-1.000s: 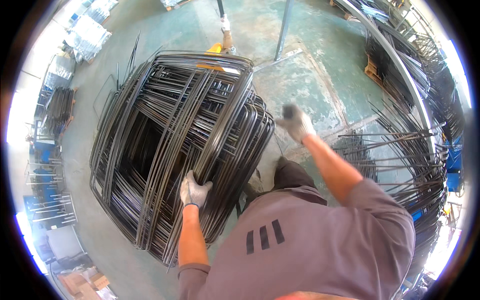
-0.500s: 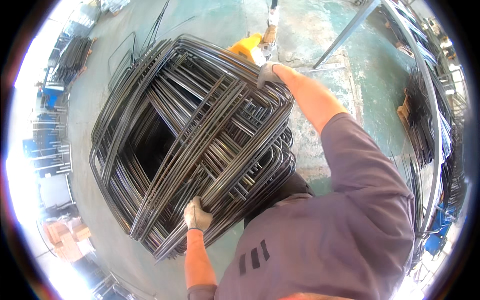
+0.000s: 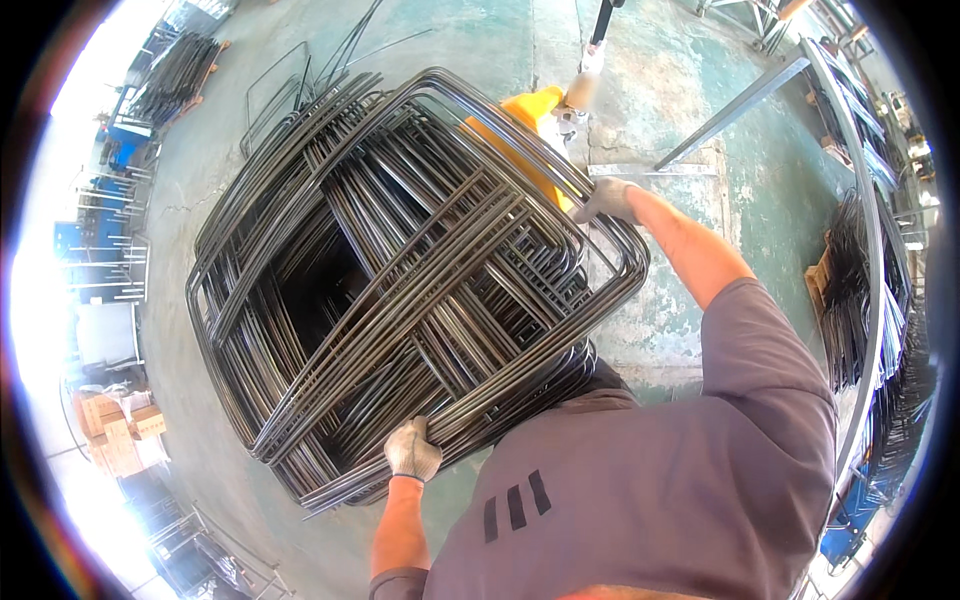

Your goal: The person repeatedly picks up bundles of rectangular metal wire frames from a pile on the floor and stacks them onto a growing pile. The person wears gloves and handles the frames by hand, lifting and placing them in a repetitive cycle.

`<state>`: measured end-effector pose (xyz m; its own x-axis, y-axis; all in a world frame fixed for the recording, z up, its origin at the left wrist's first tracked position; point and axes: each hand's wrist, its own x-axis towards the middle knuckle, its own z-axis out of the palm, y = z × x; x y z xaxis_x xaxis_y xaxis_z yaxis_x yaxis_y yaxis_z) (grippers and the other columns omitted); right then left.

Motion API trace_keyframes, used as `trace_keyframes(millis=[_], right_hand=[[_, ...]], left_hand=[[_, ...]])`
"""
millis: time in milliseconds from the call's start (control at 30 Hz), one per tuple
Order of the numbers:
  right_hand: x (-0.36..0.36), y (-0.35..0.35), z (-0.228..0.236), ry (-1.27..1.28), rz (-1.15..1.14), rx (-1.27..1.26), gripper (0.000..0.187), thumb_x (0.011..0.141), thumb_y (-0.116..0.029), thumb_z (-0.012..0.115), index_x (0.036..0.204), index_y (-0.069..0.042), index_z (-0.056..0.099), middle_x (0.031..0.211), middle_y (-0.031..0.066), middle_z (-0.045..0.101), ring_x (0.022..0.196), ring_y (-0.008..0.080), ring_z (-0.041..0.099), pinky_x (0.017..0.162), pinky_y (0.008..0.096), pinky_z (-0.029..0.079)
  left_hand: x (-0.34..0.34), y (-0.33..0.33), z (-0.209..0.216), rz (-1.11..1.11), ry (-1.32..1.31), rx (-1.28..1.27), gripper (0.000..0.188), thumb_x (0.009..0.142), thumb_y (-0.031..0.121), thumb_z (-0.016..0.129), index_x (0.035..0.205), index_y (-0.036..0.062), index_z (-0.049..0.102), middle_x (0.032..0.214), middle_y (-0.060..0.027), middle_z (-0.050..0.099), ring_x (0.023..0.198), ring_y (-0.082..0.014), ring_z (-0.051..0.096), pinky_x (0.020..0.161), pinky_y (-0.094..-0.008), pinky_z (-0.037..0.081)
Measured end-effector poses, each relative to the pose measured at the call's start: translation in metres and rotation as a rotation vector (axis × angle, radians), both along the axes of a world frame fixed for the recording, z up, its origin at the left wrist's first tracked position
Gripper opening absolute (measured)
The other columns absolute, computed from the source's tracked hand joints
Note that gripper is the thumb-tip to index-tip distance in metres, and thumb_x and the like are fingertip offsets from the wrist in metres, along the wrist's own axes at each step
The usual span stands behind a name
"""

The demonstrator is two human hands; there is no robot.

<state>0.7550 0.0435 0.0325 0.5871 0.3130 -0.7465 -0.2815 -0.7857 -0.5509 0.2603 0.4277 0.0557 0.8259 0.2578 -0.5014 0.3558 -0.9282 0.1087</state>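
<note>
- Plainly, in the head view, the rod frames [image 3: 385, 315] were smooth, dark metal with rounded corners, heaped crosswise; the left hand [image 3: 413, 449] and right hand [image 3: 607, 202] wore pale fabric gloves [image 3: 418, 460].
- The rod frames lay ahead of the left grip and leftward of the right.
- Left fingers were clamped on near-edge rods; right fingers closed around a farther corner.

Frames of bent metal rod [image 3: 390, 320]: dark grey, glossy in places, corners rounded. Numerous; piled in overlapping, crossing layers around a dark hollow left of centre. Uppermost bundle [image 3: 530, 362]: near side slants from near left toward far right; rounded corner projects beyond the pile at right.
</note>
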Motion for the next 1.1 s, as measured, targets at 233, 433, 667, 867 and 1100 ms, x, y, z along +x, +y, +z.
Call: trace_keyframes(millis=[233,433,667,867,1100], right_hand=[[-0.024,0.075,-0.041,-0.741,0.224,-0.632,0.088,0.1,-0.034,0.076,0.168,0.003,0.033,0.144,0.0268,0.07,0.128,0.0398,0.075,0.102,0.051,0.062],[0.004,0.072,-0.031,-0.568,0.157,-0.525,0.062,0.09,-0.02,0.079,0.146,0.003,0.064,0.135,0.0267,0.077,0.124,0.0381,0.078,0.103,0.0468,0.063],[0.066,0.014,-0.069,0.251,-0.025,0.193,0.044,0.088,-0.016,0.08,0.125,0.008,0.079,0.125,0.0266,0.081,0.106,0.0357,0.083,0.094,0.048,0.068],[0.053,0.009,-0.091,0.68,-0.415,0.888,0.055,0.097,-0.019,0.068,0.145,0.008,0.067,0.123,0.0266,0.08,0.1,0.0343,0.082,0.088,0.0464,0.069],[0.044,0.019,-0.048,0.656,-0.392,0.801,0.031,0.089,0.0,0.068,0.119,-0.003,0.062,0.073,-0.0011,0.051,0.055,0.0094,0.045,0.053,0.029,0.038]], left_hand=[[0.01,0.004,0.012,-0.023,0.052,-0.019,0.019,0.075,0.011,0.073,0.093,0.0068,0.07,0.094,-0.0198,0.078,0.095,-0.043,0.077,0.085,-0.0527,0.061],[0.014,-0.008,0.013,-0.009,0.122,-0.011,0.018,0.077,0.017,0.072,0.093,0.0076,0.07,0.091,-0.0203,0.078,0.095,-0.0421,0.077,0.083,-0.0525,0.06],[0.015,-0.013,0.008,-0.028,0.066,0.018,0.018,0.076,0.016,0.071,0.093,0.0076,0.07,0.09,-0.0193,0.079,0.091,-0.0425,0.077,0.078,-0.0541,0.06],[0.015,-0.017,0.01,-0.008,0.09,0.01,0.019,0.077,0.014,0.07,0.095,0.0079,0.071,0.092,-0.0198,0.08,0.092,-0.0428,0.078,0.08,-0.0542,0.06],[-0.005,-0.02,0.01,0.005,-0.035,0.025,0.019,0.076,0.018,0.075,0.092,0.0085,0.071,0.088,-0.019,0.077,0.087,-0.0441,0.076,0.078,-0.0556,0.06]])
